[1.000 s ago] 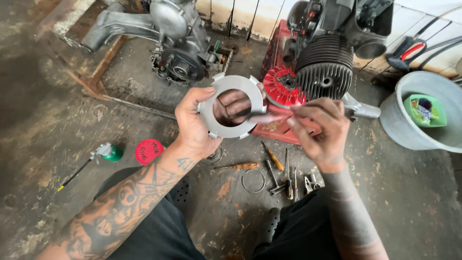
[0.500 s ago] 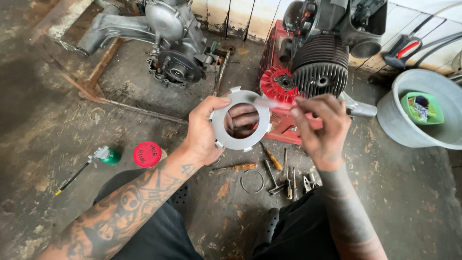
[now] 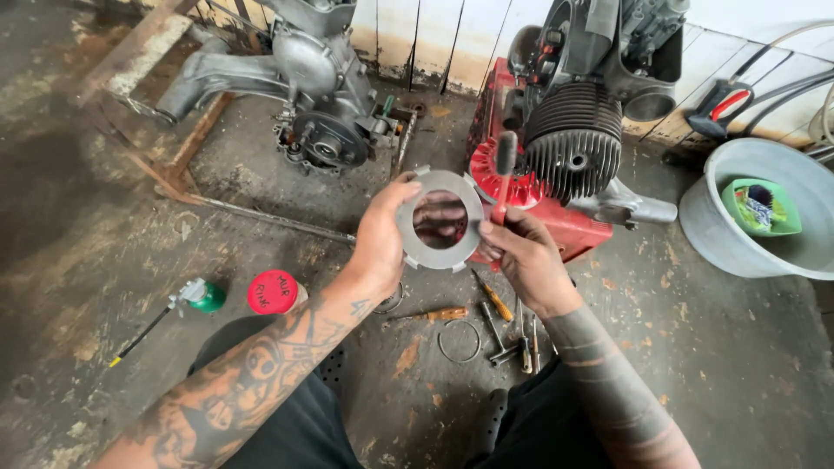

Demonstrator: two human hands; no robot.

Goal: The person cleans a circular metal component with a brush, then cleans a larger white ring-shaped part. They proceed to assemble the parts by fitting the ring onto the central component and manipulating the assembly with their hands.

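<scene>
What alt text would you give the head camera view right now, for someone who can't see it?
A person's left hand holds up a flat grey metal ring plate while the right hand holds a red-handled brush upright beside it. Behind them sit a red finned engine and a grey engine case; hand tools lie on the stained concrete floor.

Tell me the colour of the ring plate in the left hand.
Plain grey metal ring plate, clearest in the head view.

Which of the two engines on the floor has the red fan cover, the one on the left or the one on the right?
The right engine, behind the brush in the right hand. It has a ribbed black cylinder beside its red cover; the left engine is bare grey metal.
</scene>
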